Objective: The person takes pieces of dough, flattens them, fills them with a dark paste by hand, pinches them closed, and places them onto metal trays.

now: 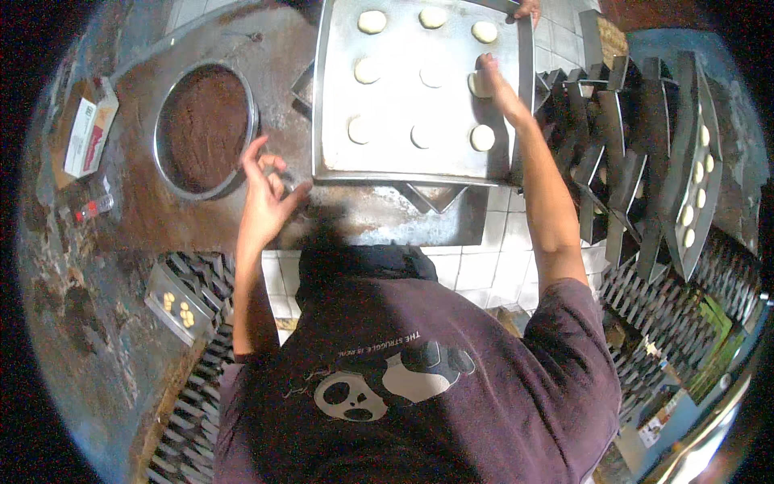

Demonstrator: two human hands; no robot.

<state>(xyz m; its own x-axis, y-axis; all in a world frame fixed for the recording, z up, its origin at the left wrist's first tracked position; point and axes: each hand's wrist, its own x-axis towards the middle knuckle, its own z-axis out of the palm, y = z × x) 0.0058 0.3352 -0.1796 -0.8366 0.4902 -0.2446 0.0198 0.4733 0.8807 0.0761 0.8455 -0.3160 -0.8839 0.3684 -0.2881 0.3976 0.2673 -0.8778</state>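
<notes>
Head view | tray [401, 106] of dough rounds [482, 138], 12-1 o'clock | left hand [268, 192] loosely spread, seemingly empty, by brown-filled pan [196, 195], 10 o'clock | right hand [501, 93] at tray's 3 o'clock, can't tell if gripping | I'd touch lightly, keep gaps even

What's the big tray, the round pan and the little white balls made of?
The tray looks like metal: thin grey walls, a worn, slightly shiny bottom. The round pan seems metal too: its smooth rim shines. The white balls may be dough: pale, matte, softly rounded.
</notes>
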